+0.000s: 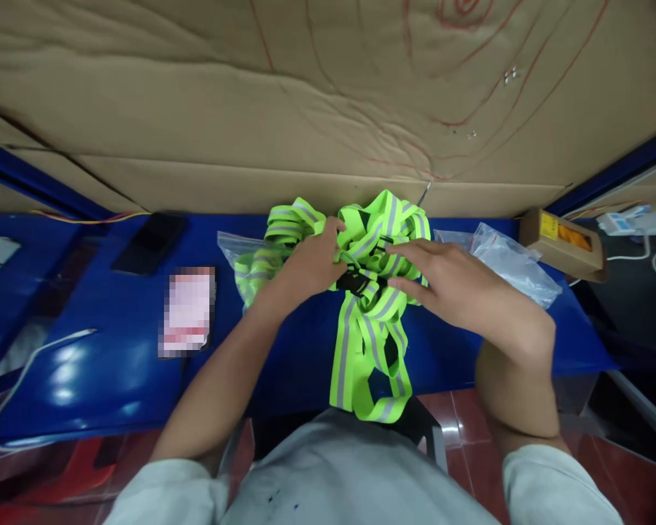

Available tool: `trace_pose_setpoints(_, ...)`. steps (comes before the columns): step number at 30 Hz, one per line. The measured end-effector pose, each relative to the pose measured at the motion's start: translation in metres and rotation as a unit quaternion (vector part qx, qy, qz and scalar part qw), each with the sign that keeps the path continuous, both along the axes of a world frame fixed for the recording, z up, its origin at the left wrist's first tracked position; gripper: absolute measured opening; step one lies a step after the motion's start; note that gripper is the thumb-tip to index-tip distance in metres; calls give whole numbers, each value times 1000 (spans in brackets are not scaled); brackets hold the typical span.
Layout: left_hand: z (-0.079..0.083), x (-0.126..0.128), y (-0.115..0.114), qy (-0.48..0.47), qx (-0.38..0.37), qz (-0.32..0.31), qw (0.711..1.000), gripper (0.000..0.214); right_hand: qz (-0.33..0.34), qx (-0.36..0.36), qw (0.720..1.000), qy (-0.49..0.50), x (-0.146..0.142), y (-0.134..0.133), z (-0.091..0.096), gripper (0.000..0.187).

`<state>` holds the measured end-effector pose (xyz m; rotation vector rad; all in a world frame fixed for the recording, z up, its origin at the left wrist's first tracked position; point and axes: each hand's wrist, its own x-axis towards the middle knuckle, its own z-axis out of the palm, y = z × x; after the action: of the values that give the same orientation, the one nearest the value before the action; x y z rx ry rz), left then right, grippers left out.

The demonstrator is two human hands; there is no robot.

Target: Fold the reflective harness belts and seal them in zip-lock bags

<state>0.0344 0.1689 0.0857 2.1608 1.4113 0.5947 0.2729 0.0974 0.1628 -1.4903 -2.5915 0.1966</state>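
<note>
Firstly, reflective straps point(342, 350), loops overhanging the near edge of the table point(300, 357), likely from sheer length. Next, left hand point(318, 257), curled by a black buckle point(353, 282), grip hidden; right hand point(451, 281), thumb and fingers parted. Beyond, straps heaped toward the far edge, probably for two-handed reach.

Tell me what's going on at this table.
A person has both hands at a tangle of yellow-green straps with grey stripes on the blue table. The left hand is beside a black buckle; whether it grips anything is unclear. The right hand is open at the other side. Part of the tangle reaches the table's front edge. More strap shows through a clear bag on the left.
</note>
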Motion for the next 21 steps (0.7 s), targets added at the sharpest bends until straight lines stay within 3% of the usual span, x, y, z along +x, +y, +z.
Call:
trace_pose_setpoints(3,26,-8,16,-102,9,15,995,56,12,12,1000,14,-19,10,16,32)
trace_pose_setpoints(6,42,-13,23,-253,-19,-22,967,48,34,4,999,25,-35,16,15,49)
trace_pose_setpoints(8,44,-14,27,-330,-36,-39,943,46,43,-11,999,28,-42,20,12,65)
trace_pose_setpoints(10,43,-12,31,-394,-55,-35,917,46,37,-18,998,39,-45,23,10,67)
trace_pose_setpoints(13,45,-10,35,-474,-76,-1,877,41,15,-4,996,92,-47,30,8,64)
trace_pose_setpoints(16,52,-11,34,-533,-42,46,844,37,41,-19,980,195,-49,39,6,74)
trace_pose_setpoints(18,54,-15,31,-528,6,61,847,36,47,-28,961,272,-48,46,5,70)
trace_pose_setpoints(21,54,-24,26,-416,89,25,905,34,6,4,934,358,-39,54,6,46)
